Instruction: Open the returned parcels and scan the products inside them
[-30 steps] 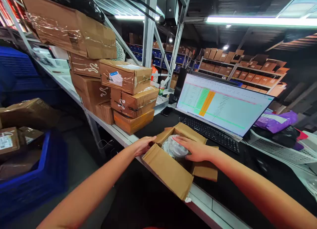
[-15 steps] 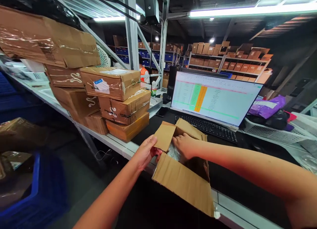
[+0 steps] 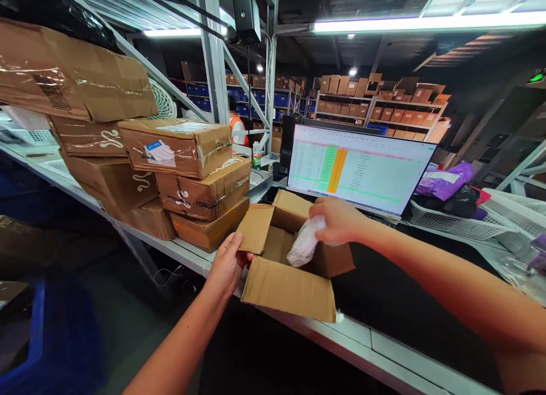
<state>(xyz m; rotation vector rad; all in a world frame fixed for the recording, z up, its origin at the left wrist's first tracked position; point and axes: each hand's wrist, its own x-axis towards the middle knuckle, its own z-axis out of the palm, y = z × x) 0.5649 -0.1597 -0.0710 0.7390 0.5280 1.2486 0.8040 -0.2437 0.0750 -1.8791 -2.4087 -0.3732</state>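
An opened cardboard box (image 3: 290, 284) sits at the front edge of the table with its flaps spread outward. My left hand (image 3: 228, 264) pinches the box's left flap between thumb and fingers. Over the box's right side, my right hand (image 3: 336, 219) is closed on a bubble-wrapped item (image 3: 303, 244). The wrapped item hangs tilted over the opening, its lower end still within the box walls. What lies inside the wrap cannot be made out. The visible part of the box's inside shows bare cardboard.
A monitor (image 3: 358, 170) showing a spreadsheet stands behind the box. Taped cartons (image 3: 200, 184) are stacked to the left. At right, a white basket (image 3: 452, 221) holds purple and black packages. A blue crate (image 3: 38, 332) is at lower left. A person in an orange vest (image 3: 238, 130) is far behind.
My right hand has risen from inside the box, lifting the bubble-wrapped item up with it. My left hand keeps its hold on the flap, and the box's opening now shows more fully.
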